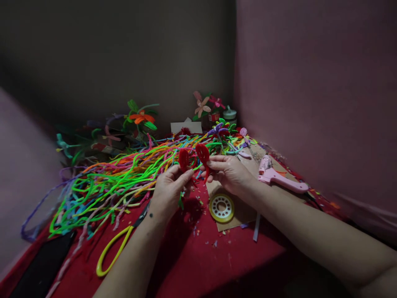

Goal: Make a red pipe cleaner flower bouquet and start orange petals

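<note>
My left hand pinches a red pipe-cleaner petal between thumb and fingers. In my right hand a second red pipe-cleaner petal is held upright by its twisted stem. The two looped petals stand side by side, a small gap between their tops. Both hands are raised over the red tablecloth. Behind and to the left of them spreads a large heap of colourful pipe cleaners. The lower fingers of my left hand are partly hidden.
A pink glue gun lies on cardboard at right, with a roll of tape and a glue stick nearby. Yellow-handled scissors and a black flat object lie left. Pipe-cleaner flowers stand at the back.
</note>
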Motion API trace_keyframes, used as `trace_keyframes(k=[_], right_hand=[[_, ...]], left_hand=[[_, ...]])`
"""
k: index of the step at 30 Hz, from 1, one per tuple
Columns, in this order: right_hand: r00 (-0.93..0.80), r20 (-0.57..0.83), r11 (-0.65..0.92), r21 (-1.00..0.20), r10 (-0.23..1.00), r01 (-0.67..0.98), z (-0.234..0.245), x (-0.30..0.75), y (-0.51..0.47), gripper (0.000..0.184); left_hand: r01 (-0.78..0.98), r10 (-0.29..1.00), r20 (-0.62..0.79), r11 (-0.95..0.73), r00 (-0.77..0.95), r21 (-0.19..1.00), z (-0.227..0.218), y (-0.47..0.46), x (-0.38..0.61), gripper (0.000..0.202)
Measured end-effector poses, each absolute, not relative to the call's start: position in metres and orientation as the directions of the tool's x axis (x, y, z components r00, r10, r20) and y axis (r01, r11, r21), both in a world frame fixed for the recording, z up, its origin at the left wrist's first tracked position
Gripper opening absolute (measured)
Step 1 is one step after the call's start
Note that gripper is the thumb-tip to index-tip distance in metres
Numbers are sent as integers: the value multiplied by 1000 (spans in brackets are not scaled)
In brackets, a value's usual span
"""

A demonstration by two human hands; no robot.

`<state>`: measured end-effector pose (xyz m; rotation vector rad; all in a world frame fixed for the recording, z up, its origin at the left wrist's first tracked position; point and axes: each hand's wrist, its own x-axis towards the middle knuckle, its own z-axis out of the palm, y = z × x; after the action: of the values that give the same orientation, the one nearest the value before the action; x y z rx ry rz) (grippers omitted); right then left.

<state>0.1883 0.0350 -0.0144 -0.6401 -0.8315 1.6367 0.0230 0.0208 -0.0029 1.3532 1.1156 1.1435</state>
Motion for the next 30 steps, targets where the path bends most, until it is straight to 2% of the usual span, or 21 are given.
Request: trace_keyframes(k=[9, 13, 16, 20, 26, 30], right_hand=[[-224, -37, -168, -780, 974, -602, -18, 190, 35, 16], [-168, -6, -103, -811, 986, -575, -18, 192, 37, 19], [-107, 81, 10, -841, 991, -541, -18, 191, 37, 17], [-35, 149, 114, -868, 988, -483, -17, 187, 35, 15], [40, 217, 207, -839, 975, -503, -12, 182, 26, 14], [41, 231, 217, -821, 972, -527, -11, 180, 23, 15]], left_hand=[[-16, 979, 61, -59, 195, 998, 2, 17, 25, 22], [120, 993, 47, -60, 111, 991, 8, 12, 27, 21], [234, 993, 108, -118, 55, 965, 10, 8, 28, 19], [283, 980, 197, -194, 18, 939, 9, 2, 31, 16], [415, 929, 359, -362, 87, 835, 7, -7, 39, 12], [488, 923, 370, -373, 108, 789, 1, -7, 40, 14]])
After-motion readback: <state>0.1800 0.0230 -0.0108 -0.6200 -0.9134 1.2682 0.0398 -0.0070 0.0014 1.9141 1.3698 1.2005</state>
